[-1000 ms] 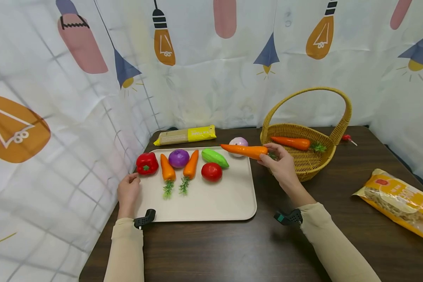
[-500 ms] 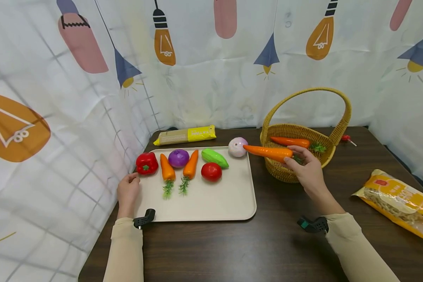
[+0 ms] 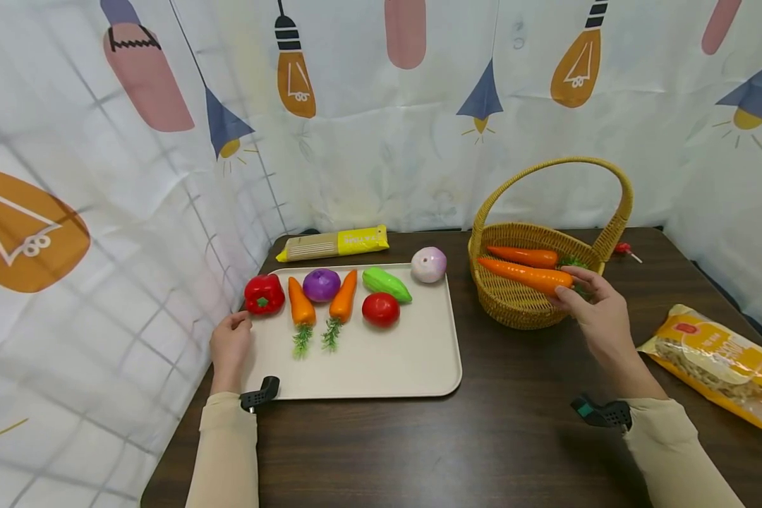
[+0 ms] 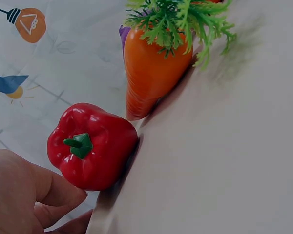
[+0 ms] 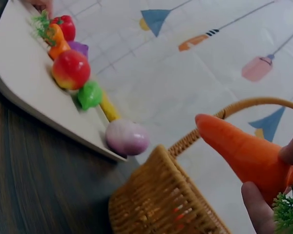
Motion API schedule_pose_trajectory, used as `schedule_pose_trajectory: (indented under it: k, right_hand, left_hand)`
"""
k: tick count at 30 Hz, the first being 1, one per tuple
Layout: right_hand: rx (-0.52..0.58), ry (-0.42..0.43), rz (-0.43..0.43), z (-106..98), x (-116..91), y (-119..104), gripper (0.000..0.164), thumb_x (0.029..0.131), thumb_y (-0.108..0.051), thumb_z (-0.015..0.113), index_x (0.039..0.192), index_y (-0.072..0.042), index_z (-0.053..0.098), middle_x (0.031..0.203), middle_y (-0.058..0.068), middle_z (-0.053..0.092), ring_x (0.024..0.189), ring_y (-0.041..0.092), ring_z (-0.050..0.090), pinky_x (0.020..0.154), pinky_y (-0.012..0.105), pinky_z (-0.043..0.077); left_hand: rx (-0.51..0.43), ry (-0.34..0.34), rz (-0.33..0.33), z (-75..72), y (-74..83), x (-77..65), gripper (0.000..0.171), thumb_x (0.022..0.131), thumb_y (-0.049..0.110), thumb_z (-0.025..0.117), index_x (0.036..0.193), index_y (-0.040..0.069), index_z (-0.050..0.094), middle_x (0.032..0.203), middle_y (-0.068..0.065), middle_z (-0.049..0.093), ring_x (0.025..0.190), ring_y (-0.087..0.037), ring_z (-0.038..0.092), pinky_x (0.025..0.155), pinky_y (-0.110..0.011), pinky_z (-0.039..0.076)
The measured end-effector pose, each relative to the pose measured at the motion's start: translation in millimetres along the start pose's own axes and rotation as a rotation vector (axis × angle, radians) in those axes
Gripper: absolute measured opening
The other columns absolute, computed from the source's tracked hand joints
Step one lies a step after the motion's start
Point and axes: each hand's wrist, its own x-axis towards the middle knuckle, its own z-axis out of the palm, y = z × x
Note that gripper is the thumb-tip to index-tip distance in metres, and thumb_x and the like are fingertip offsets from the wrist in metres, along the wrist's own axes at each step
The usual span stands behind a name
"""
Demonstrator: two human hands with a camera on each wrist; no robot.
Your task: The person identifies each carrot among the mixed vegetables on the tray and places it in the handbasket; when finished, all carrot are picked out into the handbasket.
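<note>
Holding carrot (image 3: 523, 276) over basket (image 3: 514, 315) in right hand (image 3: 598, 315); probably a lowering step, judging by the pose. Keep the pinch light but firm at the thick end, enough to stop the pointed tip (image 3: 485, 262) from sagging. Lower roughly level, past the near rim and short of the handle (image 3: 626, 204), aiming in front of the second carrot (image 3: 521, 255) rather than on top of it. Release only on contact with the bottom, to avoid a roll; likely slick, going by the shine. Watch for snagging the leafy top (image 5: 289, 213) on the weave when letting go. Relative to the fingers (image 5: 258, 208): pinched between thumb and fingers at the thick, leafy end, with the body sticking out to the left and the tip well apart from the hand. Seen above the rim in the right wrist view; can't tell about contact with the second carrot. For the left hand (image 3: 231, 347), note curled fingers at the left edge of the tray (image 3: 355, 374), just beside the red pepper (image 3: 264, 293); can't tell if gripping.
</note>
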Motion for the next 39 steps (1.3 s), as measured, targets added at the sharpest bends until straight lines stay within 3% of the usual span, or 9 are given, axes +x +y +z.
schedule_pose_trajectory:
  k: [16, 23, 31, 39]
  right_hand:
    - [0.054, 0.090, 0.043, -42, -6, 2, 0.038, 0.092, -0.008, 0.066, 0.128, -0.009, 0.058, 0.123, -0.001, 0.045, 0.083, 0.010, 0.072, 0.076, 0.018, 0.054]
    - [0.088, 0.137, 0.004, -43, -2, 5, 0.036, 0.089, -0.001, 0.068, 0.124, -0.005, 0.059, 0.120, 0.003, 0.048, 0.090, 0.009, 0.068, 0.075, 0.022, 0.054]
    - [-0.016, 0.204, 0.047, -41, 8, 7, 0.036, 0.089, -0.008, 0.070, 0.123, -0.011, 0.060, 0.117, -0.003, 0.050, 0.093, 0.004, 0.061, 0.073, 0.017, 0.053]
    - [-0.089, 0.136, 0.043, -30, 23, 14, 0.039, 0.090, -0.010, 0.069, 0.127, -0.010, 0.057, 0.117, -0.005, 0.047, 0.082, 0.001, 0.067, 0.072, 0.017, 0.054]
  left_hand:
    - [0.004, 0.011, 0.016, -0.1, -1.4, 2.8, 0.042, 0.100, 0.022, 0.040, 0.132, 0.001, 0.057, 0.131, -0.021, 0.059, 0.121, -0.036, 0.050, 0.101, -0.047, 0.038]
    - [0.011, 0.013, 0.021, -0.4, -2.4, 3.0, 0.042, 0.100, 0.022, 0.040, 0.131, 0.000, 0.058, 0.130, -0.022, 0.059, 0.120, -0.037, 0.050, 0.099, -0.046, 0.039]
    - [0.012, 0.009, 0.020, -0.3, -1.5, 2.1, 0.042, 0.099, 0.022, 0.040, 0.131, 0.000, 0.058, 0.131, -0.022, 0.057, 0.120, -0.037, 0.050, 0.099, -0.046, 0.039]
    - [0.016, 0.001, 0.012, -0.8, -0.9, -0.4, 0.043, 0.100, 0.022, 0.040, 0.132, 0.000, 0.057, 0.131, -0.022, 0.058, 0.120, -0.037, 0.050, 0.099, -0.047, 0.039]
